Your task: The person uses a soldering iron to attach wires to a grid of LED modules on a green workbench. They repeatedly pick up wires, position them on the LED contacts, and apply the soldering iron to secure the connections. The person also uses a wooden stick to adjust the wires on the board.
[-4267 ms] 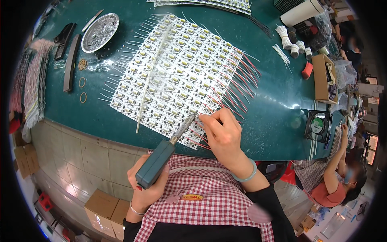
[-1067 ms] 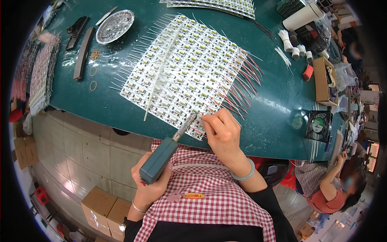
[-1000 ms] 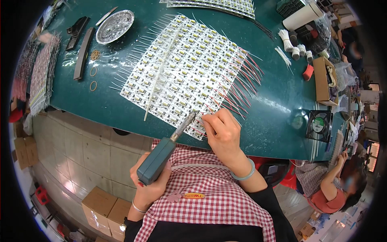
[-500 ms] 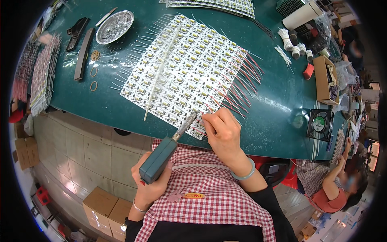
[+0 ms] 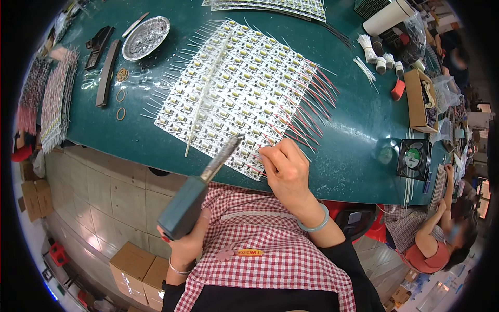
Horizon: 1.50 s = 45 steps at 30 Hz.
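Observation:
My left hand (image 5: 188, 242) grips a soldering iron (image 5: 188, 200) by its dark green handle. The iron's metal tip points up and away over a panel of small circuit boards (image 5: 228, 93), which lies slanted on the green table. At the panel's near right part, my right hand (image 5: 288, 174) is closed in a pinch on a thin wire, mostly covered by the fingers. Red and white wires (image 5: 309, 127) stick out along the panel's right side, and pale wires along its left. A long whitish strip (image 5: 200, 112) lies across the boards.
At the far left are a foil dish (image 5: 146, 38) of grey bits, a dark bar (image 5: 108, 74) and rubber bands (image 5: 122, 75). Wire bundles (image 5: 367, 49), a cardboard box (image 5: 420, 101) and a small fan (image 5: 413, 159) stand at right. Another person (image 5: 429, 249) sits at the right.
My left hand has drawn the soldering iron back to the left, its tip now away from my right fingertips. My right hand stays almost in place, still pinching.

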Tool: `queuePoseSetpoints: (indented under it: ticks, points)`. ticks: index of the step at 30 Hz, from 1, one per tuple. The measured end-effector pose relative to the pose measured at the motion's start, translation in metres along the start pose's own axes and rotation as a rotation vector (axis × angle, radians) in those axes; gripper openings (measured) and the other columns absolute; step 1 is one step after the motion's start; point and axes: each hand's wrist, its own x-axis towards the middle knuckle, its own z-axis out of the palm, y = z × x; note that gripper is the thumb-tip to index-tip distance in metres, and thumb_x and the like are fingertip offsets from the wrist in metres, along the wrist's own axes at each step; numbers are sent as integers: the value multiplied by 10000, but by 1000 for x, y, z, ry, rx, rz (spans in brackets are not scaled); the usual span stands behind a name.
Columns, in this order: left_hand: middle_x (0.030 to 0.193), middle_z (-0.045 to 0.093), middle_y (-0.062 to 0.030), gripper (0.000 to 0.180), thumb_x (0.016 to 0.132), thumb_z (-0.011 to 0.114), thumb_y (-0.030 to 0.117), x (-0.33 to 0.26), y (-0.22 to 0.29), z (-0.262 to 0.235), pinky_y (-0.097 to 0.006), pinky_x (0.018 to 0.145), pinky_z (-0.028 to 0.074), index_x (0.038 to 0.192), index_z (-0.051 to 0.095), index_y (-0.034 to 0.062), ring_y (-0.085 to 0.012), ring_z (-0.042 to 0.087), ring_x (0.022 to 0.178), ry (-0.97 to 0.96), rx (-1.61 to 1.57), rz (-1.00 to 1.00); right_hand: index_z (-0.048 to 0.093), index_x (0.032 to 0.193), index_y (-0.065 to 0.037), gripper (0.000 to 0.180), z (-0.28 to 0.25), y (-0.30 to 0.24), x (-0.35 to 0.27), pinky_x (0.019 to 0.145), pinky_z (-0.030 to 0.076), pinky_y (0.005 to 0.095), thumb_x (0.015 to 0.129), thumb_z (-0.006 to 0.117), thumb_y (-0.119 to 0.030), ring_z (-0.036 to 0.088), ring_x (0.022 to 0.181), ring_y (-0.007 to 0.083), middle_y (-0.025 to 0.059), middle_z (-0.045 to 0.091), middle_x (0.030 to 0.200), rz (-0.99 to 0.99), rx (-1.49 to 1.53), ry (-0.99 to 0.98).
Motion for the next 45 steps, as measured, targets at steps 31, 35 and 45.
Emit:
queuePoseSetpoints:
  ticks: [31, 35, 45]
  points:
    - [1084, 648, -195, 563, 738, 685, -95, 48, 24, -5, -230, 399, 416, 1275, 515, -69, -124, 541, 511, 49, -536, 13, 674, 855, -23, 156, -52, -10, -23, 568, 448, 363, 743, 734, 67, 561, 665, 256, 86, 521, 739, 92, -11, 14]
    - [1063, 657, -186, 564, 741, 702, -87, 18, 12, -6, -233, 416, 444, 1273, 515, -73, -136, 563, 528, 39, -546, -70, 684, 885, -18, 211, -62, -26, -15, 553, 433, 351, 717, 743, 96, 546, 641, 242, 88, 529, 725, 43, 38, 91]
    - [976, 686, -116, 379, 820, 725, -7, -19, 8, -5, -239, 544, 466, 1179, 607, -37, -108, 587, 631, -85, -317, -148, 655, 853, -43, 171, 8, -12, -22, 578, 457, 374, 735, 738, 48, 559, 675, 255, 77, 505, 748, 7, 55, 28]
